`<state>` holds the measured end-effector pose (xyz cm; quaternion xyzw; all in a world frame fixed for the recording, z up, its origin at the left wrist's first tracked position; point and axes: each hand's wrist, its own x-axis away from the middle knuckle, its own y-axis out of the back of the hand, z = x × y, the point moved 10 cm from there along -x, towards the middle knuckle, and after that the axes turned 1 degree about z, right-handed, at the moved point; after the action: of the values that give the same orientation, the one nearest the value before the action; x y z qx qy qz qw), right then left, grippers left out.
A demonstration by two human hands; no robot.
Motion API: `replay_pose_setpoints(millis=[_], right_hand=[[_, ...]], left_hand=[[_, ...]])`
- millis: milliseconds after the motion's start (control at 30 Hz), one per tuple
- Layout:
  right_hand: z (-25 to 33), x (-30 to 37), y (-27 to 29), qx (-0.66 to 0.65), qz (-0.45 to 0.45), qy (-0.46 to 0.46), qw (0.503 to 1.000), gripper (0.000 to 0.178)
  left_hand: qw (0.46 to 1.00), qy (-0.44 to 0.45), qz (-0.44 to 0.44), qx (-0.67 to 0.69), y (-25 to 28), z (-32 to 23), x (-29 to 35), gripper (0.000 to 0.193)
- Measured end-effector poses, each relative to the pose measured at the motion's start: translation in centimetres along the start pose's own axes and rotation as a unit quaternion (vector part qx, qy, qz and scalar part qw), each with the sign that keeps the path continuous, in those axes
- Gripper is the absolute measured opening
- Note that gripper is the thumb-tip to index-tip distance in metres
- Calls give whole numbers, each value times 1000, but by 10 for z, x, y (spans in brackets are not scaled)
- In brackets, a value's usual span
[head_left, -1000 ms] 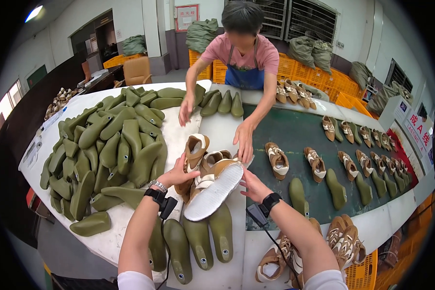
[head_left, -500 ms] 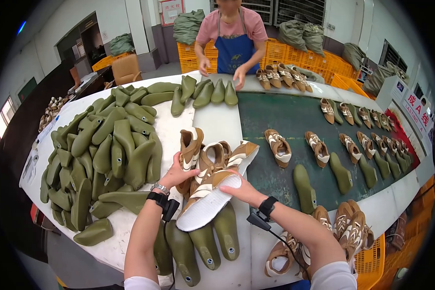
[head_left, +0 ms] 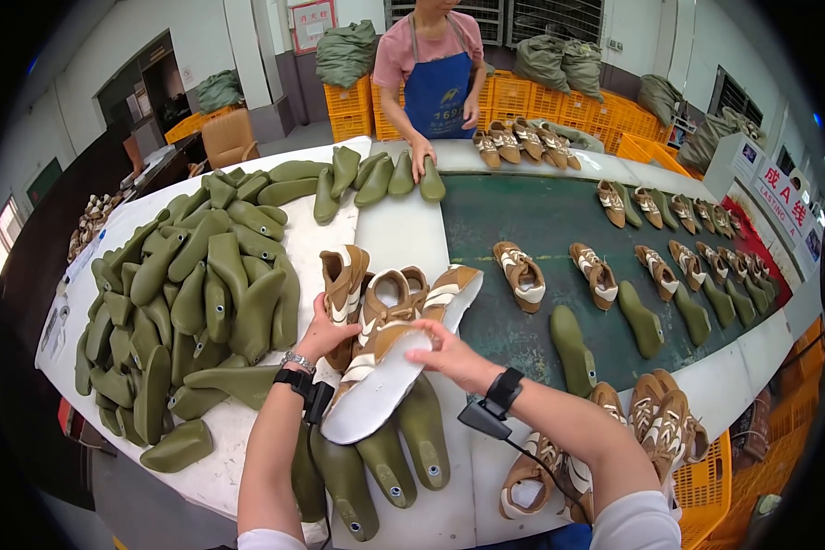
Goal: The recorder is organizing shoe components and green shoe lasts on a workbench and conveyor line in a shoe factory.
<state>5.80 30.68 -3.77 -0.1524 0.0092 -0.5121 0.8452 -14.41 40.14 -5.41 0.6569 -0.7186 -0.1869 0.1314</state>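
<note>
Near the middle of the table, several brown and white sneaker uppers stand bunched together. My left hand [head_left: 324, 335] is closed around a brown upper [head_left: 343, 277] at the left of the bunch. Another sneaker upper [head_left: 374, 380], tilted with its white underside toward me, is held at its edge by my right hand [head_left: 458, 359], fingers closed on it. One more upper [head_left: 451, 291] leans behind, its pale underside showing. Below the held shoe, a row of green shoe lasts [head_left: 394, 463] lies on the table.
A big heap of green lasts [head_left: 192, 275] covers the left table. On the right, a dark green conveyor belt [head_left: 486, 220] carries rows of uppers and lasts. More uppers [head_left: 660, 422] stand by my right forearm. Across the table, a co-worker in a blue apron [head_left: 440, 96] touches a last [head_left: 432, 181].
The tilted upper has shifted slightly left and down with my right hand, its underside more toward me. The co-worker's hand has moved onto a green last, and the other drew back.
</note>
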Motion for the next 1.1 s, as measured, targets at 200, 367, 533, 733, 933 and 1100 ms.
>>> replay_pose_setpoints(millis=[200, 367, 533, 733, 933, 1100], right_hand=[[39, -26, 114, -184, -181, 81, 963, 52], [-37, -51, 117, -106, -128, -65, 984, 58], [-49, -60, 104, -141, -95, -97, 981, 69], [-37, -42, 90, -218, -39, -50, 974, 73], [34, -8, 54, -260, 55, -56, 962, 74], [124, 65, 47, -235, 94, 62, 966, 72]], left_hand=[[999, -16, 8, -29, 14, 13, 4, 94], [949, 191, 118, 219, 5, 37, 6, 69], [958, 170, 101, 210, -25, 45, -9, 61], [961, 97, 145, 215, -60, -16, 7, 68], [889, 149, 162, 402, -86, -115, 35, 68], [892, -21, 202, 404, -76, -225, 58, 66]])
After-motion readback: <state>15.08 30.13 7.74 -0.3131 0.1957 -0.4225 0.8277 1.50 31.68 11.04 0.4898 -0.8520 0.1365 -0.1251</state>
